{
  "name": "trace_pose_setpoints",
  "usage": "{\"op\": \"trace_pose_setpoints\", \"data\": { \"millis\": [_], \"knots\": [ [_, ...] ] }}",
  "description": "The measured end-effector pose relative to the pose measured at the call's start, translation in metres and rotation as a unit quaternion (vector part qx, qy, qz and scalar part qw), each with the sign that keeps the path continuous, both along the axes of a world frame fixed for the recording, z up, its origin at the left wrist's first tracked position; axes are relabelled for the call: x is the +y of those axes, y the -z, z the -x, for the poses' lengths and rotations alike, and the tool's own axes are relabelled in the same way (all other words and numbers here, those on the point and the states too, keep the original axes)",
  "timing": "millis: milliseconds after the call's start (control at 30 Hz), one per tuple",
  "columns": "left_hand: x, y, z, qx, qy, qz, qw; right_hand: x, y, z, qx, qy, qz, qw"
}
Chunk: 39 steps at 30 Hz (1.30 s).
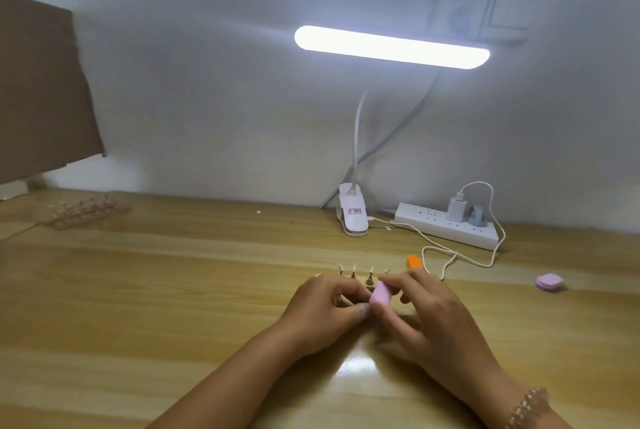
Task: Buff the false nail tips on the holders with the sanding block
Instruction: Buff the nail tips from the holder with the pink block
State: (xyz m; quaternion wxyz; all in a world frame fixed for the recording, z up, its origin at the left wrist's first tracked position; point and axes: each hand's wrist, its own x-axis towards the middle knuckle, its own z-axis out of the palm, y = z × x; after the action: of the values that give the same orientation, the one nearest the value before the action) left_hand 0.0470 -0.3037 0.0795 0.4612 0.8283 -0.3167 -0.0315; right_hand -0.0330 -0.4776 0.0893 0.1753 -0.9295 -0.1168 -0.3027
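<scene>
So, sanding block [380, 292]: light and soft, we judge; best pinched by its sides.
Right hand [426, 311]: pinches the block above the desk [173, 290].
Left hand [329, 304]: curled; we cannot tell what it holds.
Nail tips [353, 269]: fragile, on holders [369, 281] just behind.

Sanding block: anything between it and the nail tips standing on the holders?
Nothing visible. The right hand holds the sanding block just in front of the nail tips; the left hand sits beside it, not between.
</scene>
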Motion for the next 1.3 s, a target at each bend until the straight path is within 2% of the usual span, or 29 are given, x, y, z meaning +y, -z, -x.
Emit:
{"op": "trace_pose_setpoints", "data": {
  "millis": [133, 233, 367, 500, 633, 733, 867, 1000, 1067, 1200, 1300],
  "knots": [
    [-0.0001, -0.0002, 0.001, 0.006, 0.008, 0.014, 1.0, 0.0024, 0.0009, 0.0017, -0.012, -0.011, 0.041, 0.999],
    [0.0003, 0.0008, -0.0006, 0.005, -0.001, 0.01, 1.0, 0.0007, -0.0008, 0.0002, -0.01, 0.007, 0.016, 1.0],
    [0.0003, 0.0, 0.0001, -0.003, 0.0, 0.008, 1.0, 0.0023, 0.0004, 0.0012, -0.015, -0.01, 0.045, 0.999],
    [0.0005, 0.0011, -0.0011, -0.009, -0.003, 0.004, 1.0, -0.0037, 0.0006, -0.0021, -0.012, 0.034, 0.0, 0.999],
    [-0.0006, -0.0002, 0.0003, -0.008, -0.005, 0.016, 1.0, 0.0031, 0.0011, 0.0003, -0.019, -0.007, 0.046, 0.999],
    [-0.0009, 0.0006, -0.0006, -0.006, 0.0, 0.016, 1.0, -0.004, 0.0012, -0.0033, -0.013, 0.039, -0.012, 0.999],
    [-0.0007, -0.0005, 0.0005, -0.015, 0.0, 0.015, 1.0, 0.0011, 0.0015, -0.0011, -0.01, -0.003, 0.034, 0.999],
    [-0.0015, -0.0001, 0.0004, -0.007, 0.004, 0.014, 1.0, -0.0037, 0.002, -0.003, -0.01, 0.034, 0.001, 0.999],
    [-0.0013, -0.001, 0.0013, -0.013, 0.003, 0.017, 1.0, -0.0014, 0.0026, -0.0023, -0.019, 0.004, 0.034, 0.999],
    [-0.0009, -0.0006, 0.0004, -0.013, 0.006, 0.02, 1.0, -0.0043, 0.002, -0.0042, -0.006, 0.02, 0.001, 1.0],
    [0.0, 0.0009, 0.0003, -0.012, 0.005, 0.02, 1.0, -0.0011, 0.001, -0.0017, -0.007, 0.001, 0.03, 1.0]
  ]
}}
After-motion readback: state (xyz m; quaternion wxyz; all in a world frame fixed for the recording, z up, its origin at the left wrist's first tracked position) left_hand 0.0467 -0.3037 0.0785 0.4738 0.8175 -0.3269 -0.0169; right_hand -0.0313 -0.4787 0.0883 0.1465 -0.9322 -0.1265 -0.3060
